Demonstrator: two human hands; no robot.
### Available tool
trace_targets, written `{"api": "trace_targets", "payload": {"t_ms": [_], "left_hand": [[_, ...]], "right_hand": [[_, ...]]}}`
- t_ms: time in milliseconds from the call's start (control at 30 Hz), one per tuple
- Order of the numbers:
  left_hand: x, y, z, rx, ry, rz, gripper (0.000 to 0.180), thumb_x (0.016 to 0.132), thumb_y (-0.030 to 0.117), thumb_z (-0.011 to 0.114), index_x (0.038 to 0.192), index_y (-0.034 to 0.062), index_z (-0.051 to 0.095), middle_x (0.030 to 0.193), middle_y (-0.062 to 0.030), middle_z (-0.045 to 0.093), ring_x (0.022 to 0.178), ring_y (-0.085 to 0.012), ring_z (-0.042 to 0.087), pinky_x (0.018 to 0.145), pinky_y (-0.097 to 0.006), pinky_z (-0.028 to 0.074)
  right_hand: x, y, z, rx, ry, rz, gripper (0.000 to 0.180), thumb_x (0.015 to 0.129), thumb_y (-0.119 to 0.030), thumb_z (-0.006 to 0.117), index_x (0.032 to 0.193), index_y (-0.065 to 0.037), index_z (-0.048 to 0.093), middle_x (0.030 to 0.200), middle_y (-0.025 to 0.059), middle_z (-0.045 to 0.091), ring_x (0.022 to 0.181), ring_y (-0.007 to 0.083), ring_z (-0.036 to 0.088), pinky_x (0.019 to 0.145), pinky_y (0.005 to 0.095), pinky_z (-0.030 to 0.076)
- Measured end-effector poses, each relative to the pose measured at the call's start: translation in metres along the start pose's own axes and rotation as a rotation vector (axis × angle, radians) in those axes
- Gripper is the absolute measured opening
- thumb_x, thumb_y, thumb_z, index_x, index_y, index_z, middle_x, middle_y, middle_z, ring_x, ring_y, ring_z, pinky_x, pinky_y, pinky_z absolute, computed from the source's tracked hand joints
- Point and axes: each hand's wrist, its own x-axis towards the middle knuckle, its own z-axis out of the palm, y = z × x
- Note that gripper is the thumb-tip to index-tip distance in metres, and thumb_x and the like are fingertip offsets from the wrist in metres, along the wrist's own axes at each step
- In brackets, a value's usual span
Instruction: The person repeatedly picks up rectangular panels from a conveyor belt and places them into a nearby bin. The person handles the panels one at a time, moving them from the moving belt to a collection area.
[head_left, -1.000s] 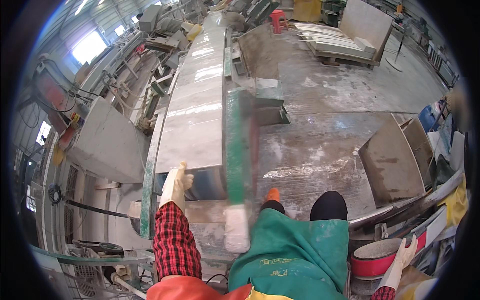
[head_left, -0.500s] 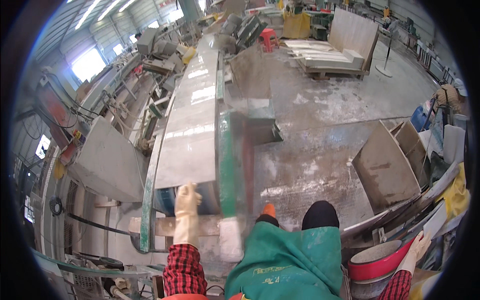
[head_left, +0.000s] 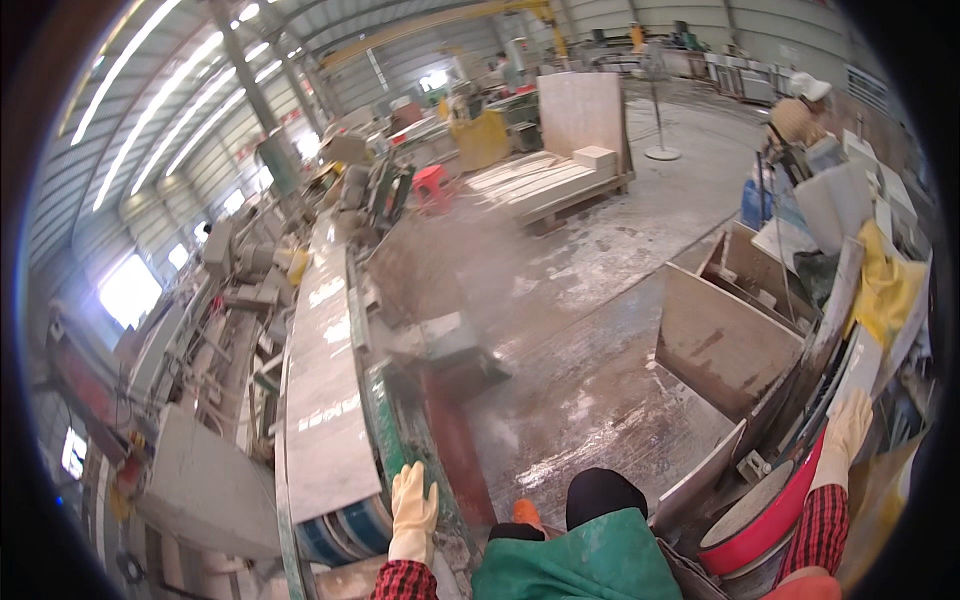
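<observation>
My left hand (head_left: pixel 412 512), in a cream rubber glove, is open with its fingers apart. It is at the green side rail (head_left: pixel 385 410) of a long conveyor, beside the belt's near end; whether it touches the rail I cannot tell. A long pale slab (head_left: pixel 325 410) lies on the conveyor, its near edge by the blue-banded roller (head_left: pixel 345 530). Far to the right, my gloved right hand (head_left: pixel 847 440) has its thumb and fingers at the lower end of a narrow white strip (head_left: pixel 860 368). Below that wrist stands a round tub with a red rim (head_left: pixel 770 525).
Brown boards (head_left: pixel 730 340) form an open box at right. Yellow cloth (head_left: pixel 888 285) hangs beyond the white strip. A person in a white cap (head_left: pixel 800 120) bends at the far right. A pallet of pale slabs (head_left: pixel 545 185) and a red stool (head_left: pixel 432 188) stand farther off.
My view has swung right and upward. My left hand has shifted from over the roller to the conveyor's right rail, its fingers spreading. My right hand has reached farther forward, past the red-rimmed tub.
</observation>
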Motion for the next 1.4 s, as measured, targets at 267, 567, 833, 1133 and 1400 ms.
{"api": "trace_targets", "payload": {"t_ms": [267,567,833,1133,1400], "left_hand": [[-0.004,-0.010,0.007,0.002,-0.023,0.003,0.050,0.088,0.014,0.071,0.135,0.0000,0.059,0.135,-0.0300,0.060,0.132,-0.0460,0.052,0.116,-0.050,0.037],[-0.003,-0.010,0.009,0.034,-0.001,-0.011,0.048,0.086,0.012,0.072,0.132,0.0004,0.061,0.135,-0.0294,0.060,0.130,-0.0455,0.054,0.116,-0.050,0.037],[-0.005,-0.016,0.016,0.018,0.022,0.036,0.047,0.087,0.012,0.071,0.131,0.0007,0.062,0.134,-0.0292,0.061,0.130,-0.0443,0.054,0.116,-0.050,0.037],[-0.005,-0.010,0.012,0.017,0.020,0.007,0.046,0.087,0.012,0.072,0.131,0.0019,0.062,0.134,-0.0273,0.062,0.130,-0.0432,0.055,0.116,-0.050,0.037],[-0.006,-0.016,0.014,0.012,0.031,0.005,0.045,0.086,0.011,0.072,0.129,0.0012,0.063,0.133,-0.0282,0.062,0.128,-0.0447,0.055,0.114,-0.050,0.039]], "right_hand": [[0.012,-0.019,-0.033,0.214,-0.029,0.049,0.036,0.094,-0.030,0.066,0.113,0.000,0.066,0.116,0.0226,0.066,0.110,0.0413,0.061,0.098,0.0485,0.049],[0.005,-0.018,-0.007,0.218,0.140,0.043,0.039,0.091,-0.033,0.069,0.114,-0.002,0.067,0.116,0.0192,0.067,0.109,0.0382,0.062,0.095,0.0471,0.049],[-0.002,-0.019,-0.014,0.194,0.108,-0.028,0.041,0.092,-0.031,0.067,0.120,-0.002,0.063,0.124,0.0173,0.064,0.118,0.0352,0.058,0.101,0.0475,0.045],[-0.010,-0.028,-0.033,0.164,0.035,-0.010,0.039,0.093,-0.030,0.065,0.121,-0.003,0.063,0.125,0.0160,0.063,0.119,0.0340,0.057,0.102,0.0473,0.044],[-0.016,-0.034,-0.049,0.203,-0.057,-0.003,0.041,0.094,-0.028,0.064,0.125,-0.002,0.063,0.131,0.0185,0.062,0.123,0.0362,0.056,0.106,0.0457,0.044]]}}
